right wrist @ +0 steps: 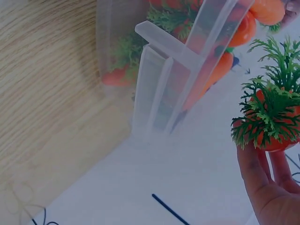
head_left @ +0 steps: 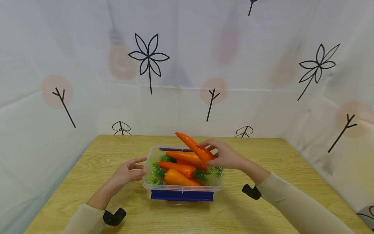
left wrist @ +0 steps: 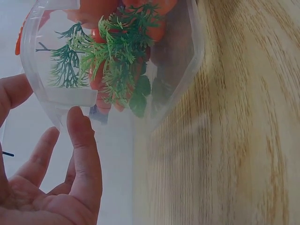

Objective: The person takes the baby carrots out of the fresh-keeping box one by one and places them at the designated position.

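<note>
A clear plastic box (head_left: 146, 186) with blue clip flaps (head_left: 181, 195) sits mid-table, filled with several orange toy carrots (head_left: 178, 178) and green leafy tops (head_left: 157, 171). Above its back right part, my right hand (head_left: 226, 156) grips a carrot (head_left: 191, 145) near its thick end, the pointed tip aimed up and left. In the right wrist view, this carrot's green top (right wrist: 267, 112) hangs over the fingers. My left hand (head_left: 128, 172) is at the box's left end, its fingers loosely extended. The left wrist view shows its fingertips (left wrist: 78, 122) right at the box rim.
The box stands on a light wood-grain table (head_left: 111, 152). A white curtain (head_left: 181, 110) printed with line-drawn plants hangs behind and to both sides. Black wrist mounts (head_left: 114, 217) show below both sleeves.
</note>
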Tool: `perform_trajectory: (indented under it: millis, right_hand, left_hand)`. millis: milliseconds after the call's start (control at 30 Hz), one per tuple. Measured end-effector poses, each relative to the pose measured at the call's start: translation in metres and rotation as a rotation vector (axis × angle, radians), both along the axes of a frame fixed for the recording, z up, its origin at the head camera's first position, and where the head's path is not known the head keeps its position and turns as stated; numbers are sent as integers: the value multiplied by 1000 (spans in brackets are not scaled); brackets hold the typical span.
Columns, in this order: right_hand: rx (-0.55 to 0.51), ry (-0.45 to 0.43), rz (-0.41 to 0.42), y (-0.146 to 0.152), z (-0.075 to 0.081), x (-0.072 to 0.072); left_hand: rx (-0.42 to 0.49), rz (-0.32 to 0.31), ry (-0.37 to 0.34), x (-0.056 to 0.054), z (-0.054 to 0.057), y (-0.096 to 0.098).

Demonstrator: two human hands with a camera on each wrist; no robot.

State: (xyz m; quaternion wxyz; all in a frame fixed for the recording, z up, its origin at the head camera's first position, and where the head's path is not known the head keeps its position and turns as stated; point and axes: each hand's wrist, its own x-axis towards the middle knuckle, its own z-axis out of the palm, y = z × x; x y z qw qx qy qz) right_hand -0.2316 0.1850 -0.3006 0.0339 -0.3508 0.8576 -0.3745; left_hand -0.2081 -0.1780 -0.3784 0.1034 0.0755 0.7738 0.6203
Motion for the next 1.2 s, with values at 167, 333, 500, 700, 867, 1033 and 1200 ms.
perform_trajectory:
  millis: [167,333,500,700,867,1033,1200]
  right_hand:
    - [-41,21,-56,7,2,4]
    - [-88,9,-105,15,3,7]
    - [-115,8,-149,24,-1,10]
    - [-142,-4,-213,36,-7,13]
    - [-140,1,-254,45,-12,16]
    - [-144,-12,-287,54,-20,17]
    - [-142,-20,-329,64,-31,20]
  left_hand:
    - [-3,-7,7,0,-2,-1]
    - [0,-2,3,0,-2,-1]
    - [5,-1,-2,-1,-3,-1]
    - [3,5,-3,-1,-3,-1]
    - [6,1,2,0,-3,-1]
    - [0,1,-5,1,-2,-1]
    - [0,1,-8,1,-2,0]
